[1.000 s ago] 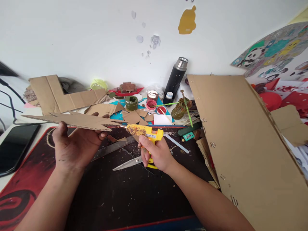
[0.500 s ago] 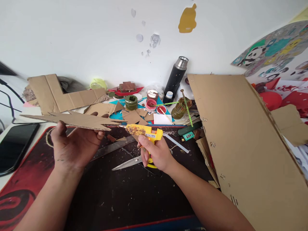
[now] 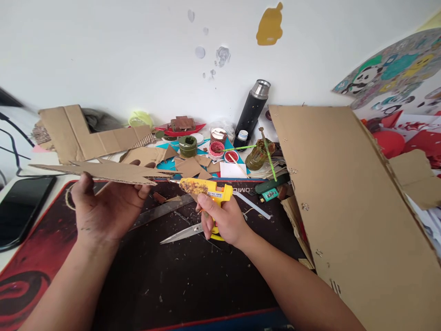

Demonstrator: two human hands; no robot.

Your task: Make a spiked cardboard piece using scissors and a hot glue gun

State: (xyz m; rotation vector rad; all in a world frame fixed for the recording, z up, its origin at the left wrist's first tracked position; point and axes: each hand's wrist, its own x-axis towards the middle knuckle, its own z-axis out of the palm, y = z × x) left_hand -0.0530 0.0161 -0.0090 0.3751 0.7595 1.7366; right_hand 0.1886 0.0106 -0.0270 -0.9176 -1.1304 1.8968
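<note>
One large corrugated cardboard sheet (image 3: 347, 202), cut off at right, flanks a dark crumb-strewn mat (image 3: 179, 280). Left hand (image 3: 103, 209) pinches a jagged cardboard cutout (image 3: 113, 172) above it; right hand (image 3: 223, 220) grips a glue-crusted yellow glue gun (image 3: 203, 188), hiding scissors' (image 3: 182, 233) handles.

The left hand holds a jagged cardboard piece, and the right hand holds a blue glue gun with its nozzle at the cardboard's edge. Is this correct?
Not quite: the glue gun is yellow, not blue, as the head view shows. The rest holds: the left hand holds the jagged cardboard piece, and the right hand holds the gun's nozzle at its edge.
</note>
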